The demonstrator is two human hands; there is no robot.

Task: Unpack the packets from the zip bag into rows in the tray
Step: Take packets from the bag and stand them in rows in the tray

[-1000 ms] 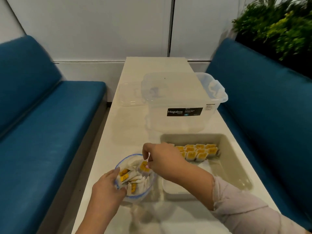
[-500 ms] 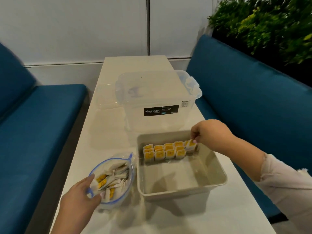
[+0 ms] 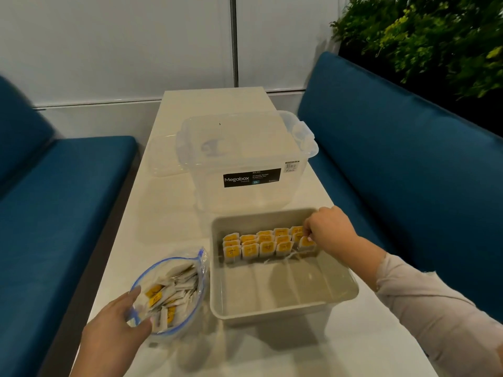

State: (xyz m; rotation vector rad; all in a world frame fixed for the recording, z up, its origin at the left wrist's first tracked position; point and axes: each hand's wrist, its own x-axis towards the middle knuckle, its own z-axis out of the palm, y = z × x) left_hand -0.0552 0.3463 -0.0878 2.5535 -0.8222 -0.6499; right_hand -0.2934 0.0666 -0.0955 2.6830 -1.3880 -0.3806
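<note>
We see a long white table (image 3: 168, 213) between two blue benches, one on the left (image 3: 54, 213) and one on the right (image 3: 394, 148), with green plants (image 3: 424, 36) behind the right one. On the far part of the table stands a big clear storage box (image 3: 245, 159) with a black label. In front of it is the grey tray (image 3: 285, 303). At the far side of the tray, packets (image 3: 261, 244) with yellow labels stand upright in rows, close to each other. The near part of the tray is bare. Left of the tray, just beside it, is the zip bag (image 3: 174, 292) with its mouth wide open, and loose packets lie inside it. Our left hand (image 3: 114, 330) holds the near rim of the bag, the fingers curled around the plastic. Our right hand (image 3: 329, 229) is at the right end of the rows, and its curled fingers pinch one packet (image 3: 306, 242) at the top, at the end of the front row.
</note>
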